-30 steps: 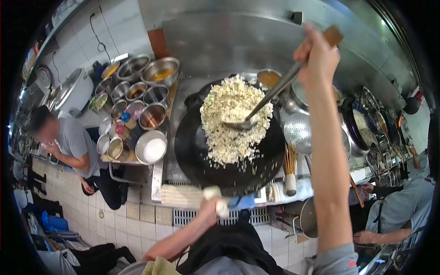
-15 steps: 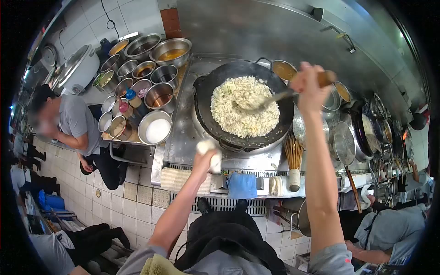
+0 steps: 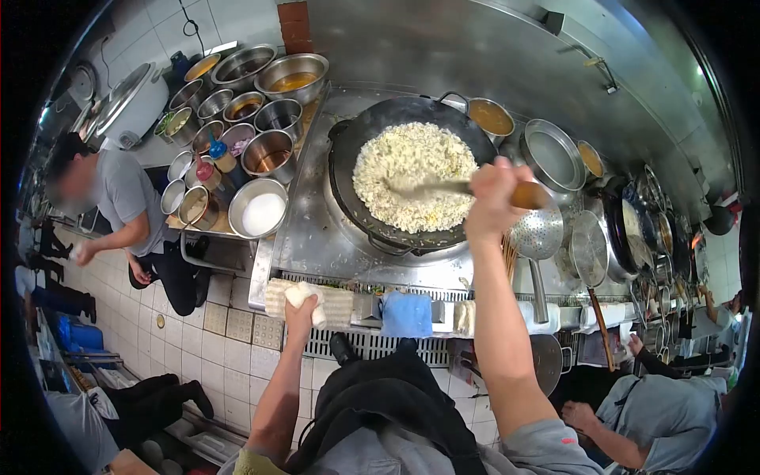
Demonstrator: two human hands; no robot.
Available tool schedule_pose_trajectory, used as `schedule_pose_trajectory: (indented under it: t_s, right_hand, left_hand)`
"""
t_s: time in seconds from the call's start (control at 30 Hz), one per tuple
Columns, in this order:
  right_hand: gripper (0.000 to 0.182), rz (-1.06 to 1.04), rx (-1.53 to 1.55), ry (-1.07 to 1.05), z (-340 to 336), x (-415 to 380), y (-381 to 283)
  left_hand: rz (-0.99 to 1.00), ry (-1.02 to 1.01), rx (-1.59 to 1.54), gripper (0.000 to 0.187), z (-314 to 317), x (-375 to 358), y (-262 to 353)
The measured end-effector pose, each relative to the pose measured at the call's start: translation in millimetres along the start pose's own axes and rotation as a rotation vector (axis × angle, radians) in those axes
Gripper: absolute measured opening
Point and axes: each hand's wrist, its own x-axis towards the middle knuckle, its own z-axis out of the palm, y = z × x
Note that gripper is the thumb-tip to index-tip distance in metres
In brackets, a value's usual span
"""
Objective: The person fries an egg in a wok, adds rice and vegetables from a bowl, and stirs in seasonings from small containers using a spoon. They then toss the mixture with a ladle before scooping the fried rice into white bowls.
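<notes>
Right hand (image 3: 492, 198) closed around the wooden handle of a ladle (image 3: 443, 188); the bowl end is blurred and lies in the fried rice (image 3: 412, 176). The rice fills the middle of the black wok (image 3: 348, 186), which sits on the steel stove top (image 3: 305, 229).

Left hand (image 3: 301, 307) closed on a white cloth (image 3: 307, 298), held at the front edge of the stove top, well apart from the wok and down-left of it. It is over a folded pale towel (image 3: 340, 301) lying on that edge. A blue cloth (image 3: 408, 314) lies on the same edge, to the right of the towel.

Left of the wok: a cluster of steel bowls (image 3: 265, 150) with sauces and seasonings; the nearest one holds white powder (image 3: 263, 214). Behind the wok, to its right: a pot of brown liquid (image 3: 491, 117). Right of the wok: a perforated skimmer (image 3: 537, 233) and a bundle of bamboo sticks, partly hidden by the right arm.

Far left of the wok, a person in a grey shirt (image 3: 127, 206) bends forward. Another person's arm (image 3: 609, 431) shows at lower right.
</notes>
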Motion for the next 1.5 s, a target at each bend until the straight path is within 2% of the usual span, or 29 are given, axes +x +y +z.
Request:
schedule_pose_trajectory:
  t_s: [0.07, 0.1, 0.17, 0.2, 0.27, 0.33, 0.37, 0.4, 0.47, 0.53, 0.6, 0.67, 0.7, 0.73, 0.77, 0.8, 0.87, 0.9, 0.97, 1.0, 1.07, 1.13, 1.2, 1.23, 1.27, 1.33, 1.37, 1.47, 1.5]
  right_hand:
    - [0.025, -0.042, -0.136, -0.156, 0.8, 7.4, 41.4]
    - [0.027, 0.011, -0.085, -0.159, 14.8, 20.9, 35.4]
    - [0.028, 0.096, -0.024, -0.223, 23.4, 43.9, 6.2]
    - [0.026, 0.196, 0.030, -0.112, 31.6, 39.0, -34.1]
    - [0.025, 0.160, 0.217, -0.277, 4.1, 23.6, -62.4]
    - [0.026, 0.051, 0.094, -0.108, -2.2, -17.7, -37.1]
    - [0.025, 0.102, 0.140, -0.109, -7.7, -21.0, -17.6]
    - [0.025, -0.004, 0.040, -0.178, -10.5, -11.2, 4.0]
    - [0.025, 0.041, -0.050, -0.404, -5.7, 26.2, 9.1]
    - [0.028, 0.082, -0.191, -0.379, -10.4, 48.4, -18.7]
    - [0.027, 0.151, -0.046, -0.270, -14.1, 43.5, -62.6]
    - [0.026, -0.037, -0.017, -0.131, -30.1, 29.8, -32.5]
    - [0.026, 0.024, 0.028, -0.076, -20.4, 25.0, -8.5]
    - [0.030, -0.088, -0.178, -0.110, -13.8, 32.5, 13.4]
    - [0.032, -0.008, -0.087, -0.204, 33.9, 52.8, 18.3]
    - [0.035, 0.053, -0.047, -0.211, 47.6, 61.2, 24.5]
    - [0.034, 0.101, 0.081, -0.326, 62.0, 44.3, -21.3]
    - [0.034, 0.102, 0.083, -0.330, 54.9, 39.3, -19.7]
    - [0.032, 0.179, 0.066, -0.763, 40.4, 36.0, -25.4]
    - [0.029, 0.275, -0.074, -0.754, 42.1, 55.8, -26.1]
    - [0.028, 0.295, -0.168, -0.596, 67.1, 80.3, -32.1]
    - [0.026, 0.213, -0.181, -0.559, 68.0, 82.6, -33.7]
    - [0.031, 0.279, 0.338, -0.419, 47.6, 57.4, -26.3]
    - [0.032, 0.135, 0.249, -0.563, 35.0, 43.0, -12.4]
    - [0.030, 0.162, 0.192, -0.614, 34.7, 40.0, -7.6]
    - [0.028, 0.087, -0.177, -0.613, 59.6, 66.7, -2.0]
    - [0.028, 0.094, -0.176, -0.604, 65.8, 73.4, -6.6]
    - [0.029, 0.062, 0.002, -0.337, 80.1, 83.9, -25.8]
    - [0.029, 0.093, 0.185, -0.370, 70.1, 75.5, -13.1]
  left_hand:
    - [0.027, 0.000, 0.014, 0.030, 0.4, 1.5, -0.1]
    - [0.026, -0.012, 0.020, 0.029, -0.2, 3.0, 1.1]
    - [0.018, -0.005, 0.019, 0.028, 0.6, 2.9, 2.4]
    - [0.019, 0.001, 0.015, 0.028, 1.1, 1.3, 3.2]
    - [0.004, -0.001, 0.001, 0.029, 0.9, -1.2, 6.4]
    - [0.021, 0.024, -0.020, 0.029, 3.3, 2.7, 4.2]
    - [0.029, 0.037, -0.032, 0.030, 2.5, 0.1, -0.2]
    - [0.025, 0.030, -0.029, 0.030, 1.3, -0.2, -2.9]
    - [0.031, 0.028, -0.015, 0.030, 1.1, 4.0, -2.7]
    - [0.028, 0.041, 0.023, 0.031, 2.6, 2.9, 1.2]
    - [0.011, 0.050, 0.020, 0.032, 2.7, 0.4, 3.8]
    - [0.005, 0.065, 0.001, 0.034, 2.0, 5.4, -1.0]
    - [0.005, 0.073, 0.021, 0.033, 1.2, 3.2, -0.8]
    - [0.007, 0.074, 0.040, 0.033, 1.9, 0.9, -1.3]
    - [0.013, 0.068, 0.031, 0.033, 7.0, -3.0, -2.4]
    - [0.006, 0.065, 0.021, 0.031, 5.1, -3.2, -2.2]
    - [-0.002, 0.071, -0.010, 0.029, 3.0, 2.8, -2.6]
    - [0.005, 0.077, -0.021, 0.029, 1.9, 5.2, -7.6]
    - [0.004, 0.072, -0.009, 0.030, 1.5, 3.5, -5.0]
    - [0.009, 0.067, -0.002, 0.031, 2.6, 1.8, -3.9]
    - [0.000, 0.075, 0.007, 0.031, 3.0, -4.0, 1.1]
    - [-0.004, 0.086, -0.003, 0.030, 7.5, 0.5, 3.5]
    - [0.018, 0.087, -0.021, 0.030, 4.8, 0.5, -1.2]
    - [0.022, 0.085, -0.035, 0.030, 5.8, -1.1, 0.9]
    - [0.024, 0.085, -0.036, 0.030, 4.5, 2.2, -1.5]
    - [0.029, 0.057, -0.030, 0.029, -0.8, 4.6, -7.4]
    - [0.026, 0.055, -0.019, 0.029, -2.1, 0.2, -3.6]
    - [0.013, 0.097, -0.041, 0.029, 3.6, 2.0, -2.3]
    - [0.018, 0.081, -0.040, 0.029, 2.7, 1.9, -4.5]
